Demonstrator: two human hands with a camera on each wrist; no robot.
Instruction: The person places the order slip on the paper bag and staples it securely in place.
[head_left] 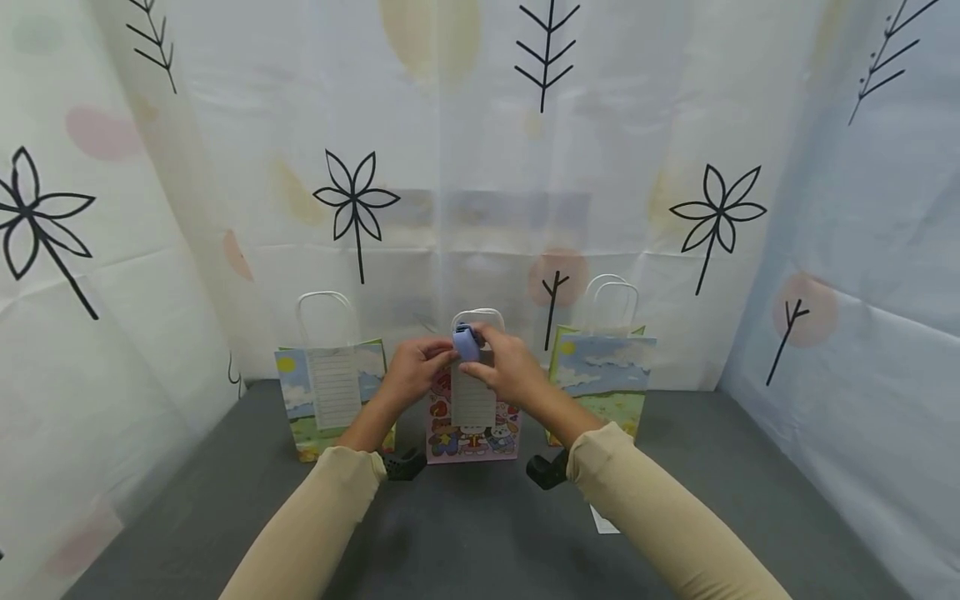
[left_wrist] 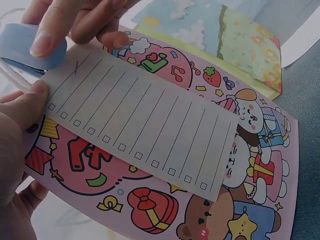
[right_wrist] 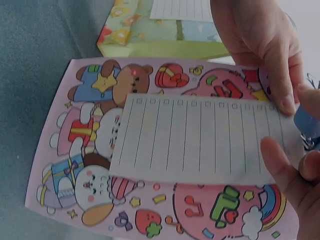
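A pink cartoon-print paper gift bag (head_left: 472,446) stands in the middle, its white handles upright. Against its front lies a lined checklist sheet (left_wrist: 145,125), with one small pen mark near the top. My left hand (head_left: 411,372) pinches the top edge of the sheet, thumb in front and fingers behind, at the bag's rim. My right hand (head_left: 513,367) holds a small blue stapler (head_left: 465,342) over the sheet's top edge, below the handle. Whether the stapler's jaws are pressed together is not clear.
To the left stands a landscape-print gift bag (head_left: 298,400) with a similar lined sheet (head_left: 334,387) on its front. Another landscape bag (head_left: 603,367) stands at the right. A white paper (head_left: 602,522) lies on the dark table (head_left: 465,542), partly under my right sleeve. Patterned curtains surround the table.
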